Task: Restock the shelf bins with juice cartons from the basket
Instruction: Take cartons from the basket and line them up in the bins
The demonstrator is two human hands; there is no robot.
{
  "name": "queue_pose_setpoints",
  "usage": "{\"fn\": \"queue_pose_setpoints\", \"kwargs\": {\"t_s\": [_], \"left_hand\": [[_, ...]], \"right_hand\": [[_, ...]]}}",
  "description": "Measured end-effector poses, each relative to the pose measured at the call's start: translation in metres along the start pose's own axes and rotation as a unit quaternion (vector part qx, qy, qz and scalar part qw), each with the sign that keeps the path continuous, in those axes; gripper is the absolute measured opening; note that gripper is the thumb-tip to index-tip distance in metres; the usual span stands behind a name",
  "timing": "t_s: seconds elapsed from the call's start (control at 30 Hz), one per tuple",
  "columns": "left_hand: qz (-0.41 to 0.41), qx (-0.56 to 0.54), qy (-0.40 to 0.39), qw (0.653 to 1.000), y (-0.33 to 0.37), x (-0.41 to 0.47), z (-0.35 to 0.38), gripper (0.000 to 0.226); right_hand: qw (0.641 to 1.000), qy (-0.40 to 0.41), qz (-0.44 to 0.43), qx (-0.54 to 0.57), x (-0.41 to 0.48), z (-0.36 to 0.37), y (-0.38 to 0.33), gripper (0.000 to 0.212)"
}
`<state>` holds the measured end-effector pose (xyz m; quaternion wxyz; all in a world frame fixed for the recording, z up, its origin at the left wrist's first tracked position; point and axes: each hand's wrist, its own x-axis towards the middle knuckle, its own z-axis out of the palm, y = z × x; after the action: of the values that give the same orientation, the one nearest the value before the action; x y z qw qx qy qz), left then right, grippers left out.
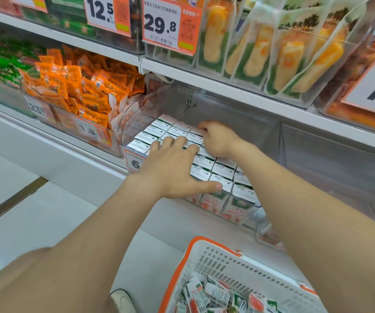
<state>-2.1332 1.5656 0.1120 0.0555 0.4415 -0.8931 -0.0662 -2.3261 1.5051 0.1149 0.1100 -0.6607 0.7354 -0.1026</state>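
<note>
While looking forward and down, can see a clear bin (136, 114) packed with upright juice cartons (223, 170) in tight rows, white tops up. Can see the left hand (173, 163) laid flat on those tops near the bin's front, fingers straight and spread, thumb stretched sideways along the front row, gripping nothing. Further back, find the right hand (218, 138) on the tops too, fingers curled downward. Cannot tell whether pinching a carton or only pressing, with the tips hidden behind the knuckles. Cannot read the bin's price tag (134, 162) beyond a "6", with the left hand across the rest.

At bottom right, can see a white basket (227, 260) with an orange rim, cut off by the bottom edge, with loose cartons (213, 294) jumbled inside. Just left of the carton bin, can make out orange snack packets (80, 91), print too blurred to read. Above, see yellow-and-green pouches (261, 53), a 12.5 tag (100, 12) and a 29.8 tag (161, 23).
</note>
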Motion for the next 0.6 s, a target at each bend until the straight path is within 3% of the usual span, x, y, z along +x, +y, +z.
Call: {"fn": "queue_pose_setpoints", "kwargs": {"t_s": [0.1, 0.17, 0.27, 0.37, 0.4, 0.47, 0.53, 0.6], "left_hand": [[0.002, -0.005, 0.030, 1.000, 0.004, -0.004, -0.004, 0.099], [0.002, -0.024, 0.069, 0.997, 0.013, -0.011, -0.005, 0.071], [0.008, -0.069, 0.149, 0.986, 0.041, -0.034, -0.003, 0.031], [0.032, -0.108, 0.168, 0.979, 0.069, -0.064, 0.007, 0.013], [0.046, -0.114, 0.140, 0.982, 0.076, -0.072, 0.012, 0.012], [0.079, -0.108, -0.006, 0.991, 0.084, -0.085, 0.026, 0.017], [0.115, -0.069, -0.201, 0.970, 0.094, -0.095, 0.044, 0.031], [0.129, -0.021, -0.326, 0.936, 0.106, -0.100, 0.069, 0.041]], "right_hand": [[0.999, 0.033, -0.007, -0.011, -0.031, -0.006, -0.008, 0.051], [0.995, 0.091, -0.028, 0.006, -0.066, -0.013, -0.014, 0.050], [0.979, 0.190, -0.074, 0.023, -0.133, -0.017, -0.014, 0.040], [0.967, 0.223, -0.124, 0.003, -0.210, -0.012, -0.005, 0.026], [0.966, 0.218, -0.136, -0.014, -0.232, -0.007, 0.000, 0.023], [0.973, 0.178, -0.144, -0.028, -0.267, 0.006, 0.014, 0.010], [0.988, 0.071, -0.130, -0.053, -0.293, 0.021, 0.028, 0.008], [0.987, -0.065, -0.096, -0.109, -0.309, 0.040, 0.043, 0.008]]}}
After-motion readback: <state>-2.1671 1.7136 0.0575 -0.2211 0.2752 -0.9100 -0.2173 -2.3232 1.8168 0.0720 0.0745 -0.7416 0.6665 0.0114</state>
